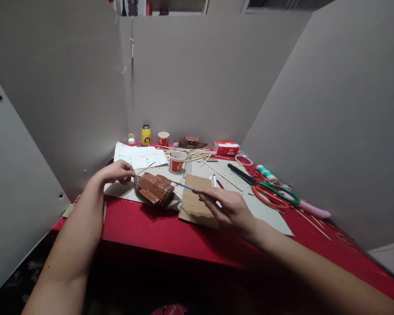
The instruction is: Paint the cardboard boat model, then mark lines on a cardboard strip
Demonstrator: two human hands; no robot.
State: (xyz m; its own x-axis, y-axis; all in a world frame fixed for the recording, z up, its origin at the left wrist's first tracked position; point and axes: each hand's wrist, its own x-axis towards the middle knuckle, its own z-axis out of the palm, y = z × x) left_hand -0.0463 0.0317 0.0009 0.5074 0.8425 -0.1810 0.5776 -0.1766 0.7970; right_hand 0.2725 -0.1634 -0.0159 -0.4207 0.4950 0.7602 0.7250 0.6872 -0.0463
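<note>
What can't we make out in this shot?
All head view:
Left hand: fingers hide whether it pinches the brown model or just touches it.
Thin blue tool in the right hand: tip too small to tell its type or contact with the model.
Model's underside: hidden by its own body.
White sheet: markings too small to read.
Dark vase-like object: top cut off by upper edge.

A craft corner, though whether in a home or a workshop the view cannot settle; grey panels [213, 78] close in a red-covered desk [144, 229] on three sides; large scissors [243, 176], thin wooden sticks [198, 154], brown cardboard [197, 203], paper cups [177, 164], a brown model [155, 186] and a model boat [193, 143] mark it as a model-making spot.
</note>
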